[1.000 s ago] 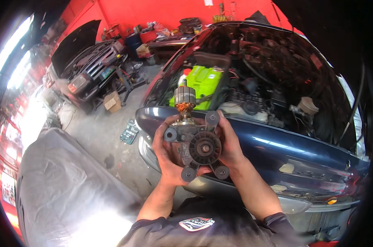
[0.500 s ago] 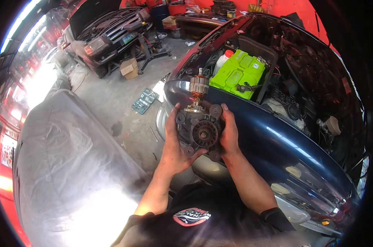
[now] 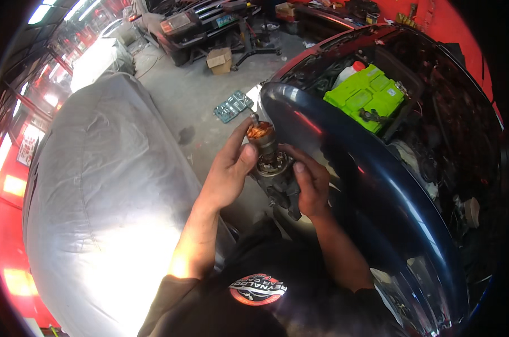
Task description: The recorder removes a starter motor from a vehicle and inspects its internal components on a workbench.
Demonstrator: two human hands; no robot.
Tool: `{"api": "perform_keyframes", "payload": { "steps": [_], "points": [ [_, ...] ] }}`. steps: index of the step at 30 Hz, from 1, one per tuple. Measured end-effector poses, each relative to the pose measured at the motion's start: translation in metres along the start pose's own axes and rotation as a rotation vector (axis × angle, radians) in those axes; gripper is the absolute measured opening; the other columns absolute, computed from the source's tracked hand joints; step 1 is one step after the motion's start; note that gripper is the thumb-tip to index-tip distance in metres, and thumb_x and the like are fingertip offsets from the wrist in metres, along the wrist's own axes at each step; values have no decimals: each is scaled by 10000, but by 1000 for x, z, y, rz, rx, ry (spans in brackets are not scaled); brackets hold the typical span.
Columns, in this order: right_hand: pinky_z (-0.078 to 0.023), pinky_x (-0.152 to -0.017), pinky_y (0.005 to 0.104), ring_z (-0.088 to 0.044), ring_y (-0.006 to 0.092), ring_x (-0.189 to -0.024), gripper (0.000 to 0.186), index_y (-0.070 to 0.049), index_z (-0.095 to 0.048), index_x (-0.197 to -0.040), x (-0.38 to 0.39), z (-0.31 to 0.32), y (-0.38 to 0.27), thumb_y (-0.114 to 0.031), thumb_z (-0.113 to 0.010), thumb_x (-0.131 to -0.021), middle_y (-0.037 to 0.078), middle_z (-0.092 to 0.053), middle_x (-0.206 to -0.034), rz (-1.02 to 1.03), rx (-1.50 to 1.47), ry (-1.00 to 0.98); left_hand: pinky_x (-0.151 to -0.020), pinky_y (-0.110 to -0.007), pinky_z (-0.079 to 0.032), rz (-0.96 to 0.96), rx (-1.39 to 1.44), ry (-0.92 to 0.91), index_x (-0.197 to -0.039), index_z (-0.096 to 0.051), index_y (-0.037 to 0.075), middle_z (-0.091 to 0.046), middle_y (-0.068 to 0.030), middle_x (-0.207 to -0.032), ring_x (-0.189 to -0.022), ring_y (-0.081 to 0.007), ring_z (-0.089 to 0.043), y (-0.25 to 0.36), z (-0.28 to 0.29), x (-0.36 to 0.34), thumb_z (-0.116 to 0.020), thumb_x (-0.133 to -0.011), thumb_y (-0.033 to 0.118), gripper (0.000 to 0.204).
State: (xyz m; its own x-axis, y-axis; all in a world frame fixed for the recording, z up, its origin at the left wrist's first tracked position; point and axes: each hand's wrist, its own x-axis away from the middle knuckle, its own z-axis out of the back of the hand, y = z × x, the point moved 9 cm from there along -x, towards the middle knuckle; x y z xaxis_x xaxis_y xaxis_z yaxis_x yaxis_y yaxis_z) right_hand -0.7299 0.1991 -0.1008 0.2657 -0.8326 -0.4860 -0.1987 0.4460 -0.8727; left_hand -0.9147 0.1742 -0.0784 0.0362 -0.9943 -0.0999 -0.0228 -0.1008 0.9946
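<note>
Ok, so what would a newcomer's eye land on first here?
The lime-green, box-shaped battery inside the open front of the dark blue car, upper right, stands out most. At centre, the left hand and right hand hold a dark metal motor with an orange copper-wound, cylindrical rotor. A large, wrinkled grey fabric cover fills much of the left.

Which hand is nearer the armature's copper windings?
Left. The left hand is right beside the copper windings; the right hand is lower, at the motor housing.

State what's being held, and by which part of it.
A motor: left grip on its copper-wound armature, right grip on its dark housing.
</note>
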Motion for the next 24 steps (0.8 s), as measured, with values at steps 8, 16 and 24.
{"api": "perform_keyframes", "payload": {
  "steps": [8,16,24],
  "points": [
    [-512,-1116,439,-682,363,-1290,487,62,-621,-1445,-59,-50,70,-118,-598,-993,240,-694,-1387,186,218,-24,-1127,-333,-435,-104,208,7,-1579,-485,-18,-643,-99,-1405,-1298,-188,-582,-70,76,-71,-567,-1124,542,726],
    [-455,-1178,449,-610,366,-1372,625,53,-539,-1523,-188,-139,185,-209,-682,-974,234,-624,-1472,-73,228,8,-1119,-505,-536,13,432,-48,-1499,-445,-6,-676,-222,-1349,-1282,-354,-675,-132,209,-215,-527,-1132,538,662],
    [-396,-1227,446,-514,308,-1452,1002,7,-303,-1677,-189,-203,281,-438,-745,-895,194,-478,-1604,-628,-382,43,-1138,-511,-521,-20,480,-68,-1552,-430,-8,-665,-236,-1367,-1316,-369,-658,-124,281,-257,-514,-1139,516,673]
  ]
}}
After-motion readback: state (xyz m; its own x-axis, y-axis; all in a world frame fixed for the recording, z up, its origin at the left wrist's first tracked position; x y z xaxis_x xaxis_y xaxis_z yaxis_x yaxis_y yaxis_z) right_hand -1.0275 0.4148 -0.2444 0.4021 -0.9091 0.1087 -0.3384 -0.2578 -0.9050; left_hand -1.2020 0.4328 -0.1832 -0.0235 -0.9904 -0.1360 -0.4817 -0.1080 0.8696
